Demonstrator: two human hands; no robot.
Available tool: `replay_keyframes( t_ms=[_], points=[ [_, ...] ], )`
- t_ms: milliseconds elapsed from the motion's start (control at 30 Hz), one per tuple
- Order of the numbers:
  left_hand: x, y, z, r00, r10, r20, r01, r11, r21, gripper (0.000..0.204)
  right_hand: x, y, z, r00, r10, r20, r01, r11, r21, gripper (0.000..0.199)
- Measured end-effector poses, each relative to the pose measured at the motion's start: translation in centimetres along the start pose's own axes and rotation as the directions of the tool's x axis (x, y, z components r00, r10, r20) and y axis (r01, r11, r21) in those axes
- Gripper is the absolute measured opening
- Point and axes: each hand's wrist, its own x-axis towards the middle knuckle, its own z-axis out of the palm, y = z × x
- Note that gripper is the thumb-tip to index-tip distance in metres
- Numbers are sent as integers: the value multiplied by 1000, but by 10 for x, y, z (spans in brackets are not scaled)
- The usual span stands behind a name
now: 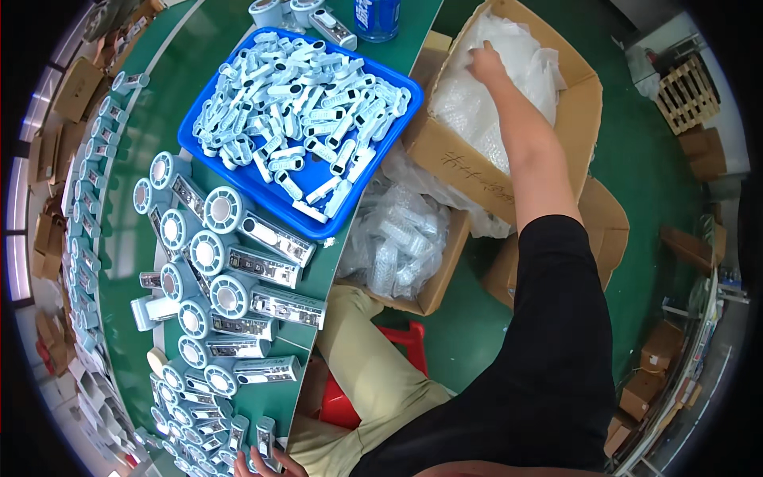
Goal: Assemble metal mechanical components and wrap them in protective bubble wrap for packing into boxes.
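Note:
My right hand [489, 65] reaches into a tall cardboard box [469, 163] on the right, its fingers curled onto a bubble-wrap bag [524, 60] at the top of the pile. At the lower edge, only the fingers of my left hand [269, 464] show. They are spread beside a small fan handle [265, 433] with a see-through front, among crowded handheld fans [199, 425]. Whether the fingertips touch that handle is hard to make out. Larger pale-blue fans [230, 294] with round heads and exposed circuit boards lie further up the green table [131, 294].
A blue tray [314, 226] heaped with pale-blue handle covers [294, 103] stands at the table's right edge. Beside it is a blue can or bottle [377, 20]. A lower box [435, 294] holds wrapped clear parts [397, 238]. A red stool [409, 342] is under me. Fans line the far left.

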Motion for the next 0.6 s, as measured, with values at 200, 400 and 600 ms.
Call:
replay_keyframes(
  t_ms=[200,400,600],
  points=[
    [6,15,-11,999,-11,-30,9,998,-65,23,-16,52,-37,697,475,-537,0,749,662,20],
    [-19,17,-42,1000,6,2,-5,990,-139,26,-155,32,-197,839,537,-86,254,-247,935,29],
    [-35,32,-74,952,-27,304,273,523,-808,44,-395,-42,-298,868,-246,431,-496,-421,760,49]
  ],
)
